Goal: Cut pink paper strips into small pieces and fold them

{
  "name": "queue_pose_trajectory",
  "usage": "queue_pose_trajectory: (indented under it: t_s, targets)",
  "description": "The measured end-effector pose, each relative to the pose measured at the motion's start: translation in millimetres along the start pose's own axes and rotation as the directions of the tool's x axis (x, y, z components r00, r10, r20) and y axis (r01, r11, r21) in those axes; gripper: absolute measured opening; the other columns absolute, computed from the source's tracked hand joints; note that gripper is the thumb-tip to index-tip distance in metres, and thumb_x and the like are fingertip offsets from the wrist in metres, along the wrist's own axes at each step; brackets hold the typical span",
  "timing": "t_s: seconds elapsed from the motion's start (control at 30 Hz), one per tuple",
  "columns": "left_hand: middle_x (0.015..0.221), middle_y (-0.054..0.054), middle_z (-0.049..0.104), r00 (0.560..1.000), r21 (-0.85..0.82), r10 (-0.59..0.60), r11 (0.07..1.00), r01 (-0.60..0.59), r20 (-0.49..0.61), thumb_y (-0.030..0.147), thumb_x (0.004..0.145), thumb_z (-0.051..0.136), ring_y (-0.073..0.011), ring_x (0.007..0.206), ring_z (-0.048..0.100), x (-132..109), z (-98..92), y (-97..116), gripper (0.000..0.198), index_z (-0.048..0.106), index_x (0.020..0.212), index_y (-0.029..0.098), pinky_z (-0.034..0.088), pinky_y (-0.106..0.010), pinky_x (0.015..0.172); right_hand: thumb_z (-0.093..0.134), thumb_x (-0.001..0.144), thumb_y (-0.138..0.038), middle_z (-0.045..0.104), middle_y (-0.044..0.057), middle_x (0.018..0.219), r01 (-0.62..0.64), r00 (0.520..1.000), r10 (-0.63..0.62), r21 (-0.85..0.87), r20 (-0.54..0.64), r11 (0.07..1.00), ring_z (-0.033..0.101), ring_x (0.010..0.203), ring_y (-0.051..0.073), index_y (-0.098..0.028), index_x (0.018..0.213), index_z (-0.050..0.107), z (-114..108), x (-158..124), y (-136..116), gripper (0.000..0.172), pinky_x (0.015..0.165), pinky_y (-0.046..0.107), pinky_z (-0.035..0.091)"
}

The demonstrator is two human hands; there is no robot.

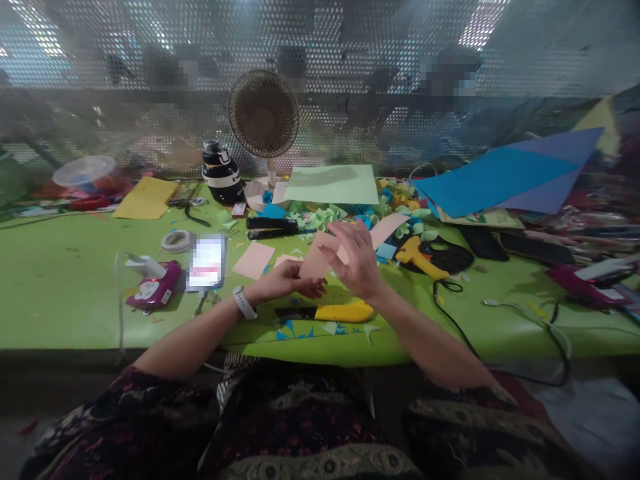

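Note:
A peach-coloured piece of paper (316,256) is pinched by my left hand (286,280) at its lower left edge. My right hand (356,259) has its fingers closed over the right side of the same paper, hiding part of it. A longer peach paper strip (389,230) shows behind that hand. Left of my hands, a square peach paper (255,260) lies flat on the green table (90,267). Just below them rests a utility knife (344,313) with a yellow handle, among blue and pale green scraps.
Behind my hands are a black stapler (273,227), a small fan (263,115) and a black bottle (221,173). A yellow glue gun (423,259) with a cable lies at the right. A phone (206,262) and tape roll (175,241) sit left; blue sheets (490,180) lean at the back right.

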State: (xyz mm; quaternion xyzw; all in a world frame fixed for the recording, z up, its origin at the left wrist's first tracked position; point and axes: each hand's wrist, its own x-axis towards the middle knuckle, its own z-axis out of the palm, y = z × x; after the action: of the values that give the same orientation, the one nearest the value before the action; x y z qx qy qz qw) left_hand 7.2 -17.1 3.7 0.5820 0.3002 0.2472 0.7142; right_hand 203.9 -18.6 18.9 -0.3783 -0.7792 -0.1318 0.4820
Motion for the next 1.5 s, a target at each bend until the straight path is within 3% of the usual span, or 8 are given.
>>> queue_pose_trajectory:
  t_s: [0.23,0.57,1.5]
  targets:
    - [0.089,-0.015,0.077,1.0,0.037,-0.019,0.999,0.019,0.007,0.047,0.074,0.081,-0.0198,0.076,0.075,-0.7,0.3,0.1,0.045,0.071,0.09,0.006,0.062,-0.034,0.077,0.053,0.099,-0.036,0.074,0.009,0.112,0.0,1.0,0.0,-0.04,0.005,0.999,0.066,0.109,0.025,-0.021,0.118,0.065,-0.4,0.1,-0.7,0.027,0.115,0.052,0.035]
    - [0.083,-0.013,0.077,1.0,0.065,-0.001,0.998,0.003,-0.018,0.048,0.072,0.082,-0.018,0.073,0.075,0.7,0.2,-3.6,0.046,0.071,0.087,0.006,0.062,-0.03,0.073,0.052,0.1,-0.034,0.074,0.008,0.103,0.027,1.0,-0.027,-0.028,0.004,0.999,0.067,0.098,0.023,-0.02,0.115,0.065,-0.8,-0.3,-2.6,0.025,0.113,0.052,0.039]
    - [0.074,-0.012,0.076,0.996,0.049,-0.01,0.999,0.014,-0.087,0.05,0.068,0.084,-0.0193,0.066,0.075,-2.9,6.9,2.6,0.047,0.069,0.078,0.007,0.063,-0.028,0.066,0.048,0.102,-0.036,0.077,0.006,0.094,-0.073,0.996,0.074,-0.014,0.057,0.997,0.07,0.087,0.022,-0.024,0.108,0.07,-3.1,1.2,-4.5,0.026,0.105,0.046,0.045]
